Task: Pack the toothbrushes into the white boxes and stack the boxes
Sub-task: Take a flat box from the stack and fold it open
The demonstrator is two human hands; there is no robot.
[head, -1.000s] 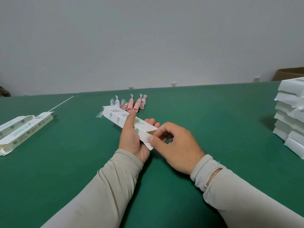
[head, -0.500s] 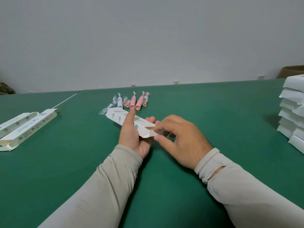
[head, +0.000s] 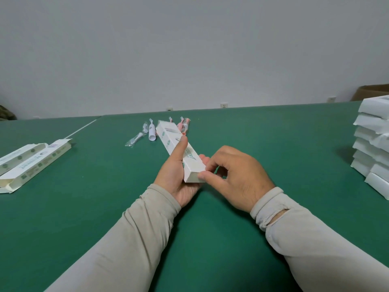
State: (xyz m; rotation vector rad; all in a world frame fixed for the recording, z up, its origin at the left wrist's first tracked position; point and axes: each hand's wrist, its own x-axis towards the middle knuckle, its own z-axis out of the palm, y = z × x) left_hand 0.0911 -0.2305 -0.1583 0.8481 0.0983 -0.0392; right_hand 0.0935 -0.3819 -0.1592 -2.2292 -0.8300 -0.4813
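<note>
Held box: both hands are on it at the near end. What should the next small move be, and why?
Probably carry the white box over to the stack of boxes on the right. Its near end looks closed flush, the left hand grips it from below and the right hand pinches that end, so closing seems finished.

Left hand (head: 176, 175) grips with thumb extended; right hand (head: 235, 175) pinches with curled fingers.
</note>
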